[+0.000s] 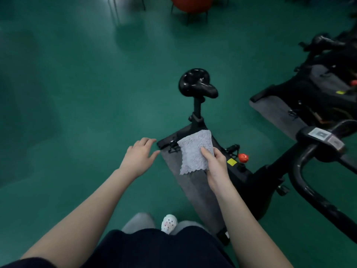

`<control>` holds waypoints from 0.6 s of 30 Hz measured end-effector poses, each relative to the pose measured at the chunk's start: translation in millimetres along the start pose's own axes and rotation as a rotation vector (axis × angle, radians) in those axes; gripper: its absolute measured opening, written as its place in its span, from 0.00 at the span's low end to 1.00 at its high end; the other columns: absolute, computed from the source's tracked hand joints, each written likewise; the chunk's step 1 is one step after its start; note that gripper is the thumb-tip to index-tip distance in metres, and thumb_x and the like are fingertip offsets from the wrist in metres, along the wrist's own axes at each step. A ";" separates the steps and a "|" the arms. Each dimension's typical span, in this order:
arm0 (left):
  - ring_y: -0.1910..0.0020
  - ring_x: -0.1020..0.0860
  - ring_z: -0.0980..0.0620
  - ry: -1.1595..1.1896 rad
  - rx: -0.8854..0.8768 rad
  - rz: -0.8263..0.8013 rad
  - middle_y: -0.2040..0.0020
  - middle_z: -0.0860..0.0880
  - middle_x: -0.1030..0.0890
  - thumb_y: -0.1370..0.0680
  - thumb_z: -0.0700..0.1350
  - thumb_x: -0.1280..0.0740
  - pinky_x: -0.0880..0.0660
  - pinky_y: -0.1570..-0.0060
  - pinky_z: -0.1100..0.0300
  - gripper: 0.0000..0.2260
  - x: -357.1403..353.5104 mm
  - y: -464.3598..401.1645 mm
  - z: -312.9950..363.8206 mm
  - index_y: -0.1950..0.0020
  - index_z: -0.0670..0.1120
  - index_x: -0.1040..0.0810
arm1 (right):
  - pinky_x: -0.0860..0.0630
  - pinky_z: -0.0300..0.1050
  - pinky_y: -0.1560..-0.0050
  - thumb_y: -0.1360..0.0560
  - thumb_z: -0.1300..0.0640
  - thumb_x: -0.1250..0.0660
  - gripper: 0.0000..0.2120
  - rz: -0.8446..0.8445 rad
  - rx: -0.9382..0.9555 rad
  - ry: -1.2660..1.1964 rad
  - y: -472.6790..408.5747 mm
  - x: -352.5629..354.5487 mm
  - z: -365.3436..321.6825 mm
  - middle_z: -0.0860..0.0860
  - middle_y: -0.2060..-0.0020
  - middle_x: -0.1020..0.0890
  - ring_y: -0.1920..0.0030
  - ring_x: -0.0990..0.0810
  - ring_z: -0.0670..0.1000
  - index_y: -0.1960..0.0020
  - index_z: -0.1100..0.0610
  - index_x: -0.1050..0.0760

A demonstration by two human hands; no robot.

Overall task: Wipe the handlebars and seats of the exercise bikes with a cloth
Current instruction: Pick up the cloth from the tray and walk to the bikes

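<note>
A black exercise bike stands in front of me on a grey mat (pixel 195 190). Its glossy black seat (pixel 197 84) is up ahead, and its black handlebars (pixel 309 182) curve at the right with a small console (pixel 324 138) on top. My right hand (pixel 216 167) pinches a folded grey cloth (pixel 195 151) by its right edge, holding it over the bike frame, short of the seat. My left hand (pixel 139 155) hovers just left of the cloth with relaxed fingers, holding nothing.
A second black bike (pixel 318 89) stands on its own mat at the right. A red chair (pixel 191 4) and dark chair legs (pixel 127 6) are at the far top. Green floor (pixel 77 93) spreads to the left. My white shoe (pixel 169 223) shows below.
</note>
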State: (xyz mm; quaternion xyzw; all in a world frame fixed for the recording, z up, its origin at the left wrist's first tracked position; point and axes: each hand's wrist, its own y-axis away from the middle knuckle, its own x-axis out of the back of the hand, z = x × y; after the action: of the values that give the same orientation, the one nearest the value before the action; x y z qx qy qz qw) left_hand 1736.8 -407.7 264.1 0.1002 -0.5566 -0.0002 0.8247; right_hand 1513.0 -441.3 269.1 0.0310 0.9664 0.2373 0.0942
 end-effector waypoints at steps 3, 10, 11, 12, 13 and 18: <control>0.33 0.32 0.47 -0.018 -0.118 -0.040 0.32 0.48 0.31 0.19 0.54 0.43 0.36 0.36 0.51 0.21 4.6 -44.3 16.0 0.28 0.48 0.35 | 0.20 0.52 0.49 0.24 0.60 0.31 0.05 0.099 0.009 -0.054 -16.2 7.7 -14.7 0.55 0.51 0.16 0.50 0.17 0.54 0.48 0.58 0.23; 0.34 0.31 0.46 -0.077 -0.451 -0.128 0.32 0.48 0.30 0.19 0.54 0.42 0.34 0.38 0.51 0.22 4.1 -146.1 43.7 0.28 0.48 0.35 | 0.21 0.54 0.45 0.25 0.60 0.31 0.08 0.412 0.082 -0.212 -45.9 11.1 -29.9 0.54 0.50 0.17 0.48 0.18 0.56 0.46 0.58 0.23; 0.35 0.31 0.47 -0.091 -0.502 -0.141 0.32 0.49 0.30 0.19 0.55 0.42 0.34 0.38 0.51 0.22 4.6 -161.7 47.6 0.28 0.48 0.35 | 0.21 0.54 0.45 0.24 0.60 0.31 0.07 0.455 0.094 -0.241 -49.8 7.5 -32.1 0.54 0.50 0.17 0.48 0.17 0.55 0.47 0.58 0.23; 0.35 0.31 0.47 -0.105 -0.553 -0.156 0.31 0.49 0.30 0.19 0.55 0.43 0.34 0.38 0.51 0.22 5.6 -177.0 51.4 0.27 0.48 0.36 | 0.21 0.52 0.47 0.24 0.60 0.32 0.06 0.502 0.105 -0.271 -53.5 3.2 -34.0 0.54 0.50 0.17 0.49 0.17 0.54 0.48 0.57 0.23; 0.34 0.31 0.47 -0.118 -0.607 -0.175 0.31 0.49 0.30 0.19 0.55 0.43 0.34 0.38 0.52 0.22 7.1 -191.9 55.6 0.27 0.48 0.36 | 0.20 0.50 0.49 0.24 0.60 0.32 0.05 0.555 0.114 -0.303 -56.8 -1.8 -36.5 0.53 0.51 0.17 0.51 0.17 0.53 0.48 0.56 0.23; 0.34 0.31 0.46 -0.128 -0.874 -0.274 0.32 0.48 0.30 0.19 0.55 0.43 0.33 0.37 0.50 0.22 14.2 -251.8 86.2 0.28 0.47 0.35 | 0.20 0.43 0.57 0.23 0.58 0.32 0.06 0.842 0.183 -0.463 -65.0 -24.6 -45.1 0.53 0.54 0.17 0.56 0.17 0.49 0.48 0.58 0.23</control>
State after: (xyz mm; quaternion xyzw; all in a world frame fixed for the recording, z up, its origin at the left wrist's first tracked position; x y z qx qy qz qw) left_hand 1690.9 -670.2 266.5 -0.1847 -0.5357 -0.3501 0.7459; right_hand 1527.2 -521.8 282.2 0.4792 0.8404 0.1557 0.1994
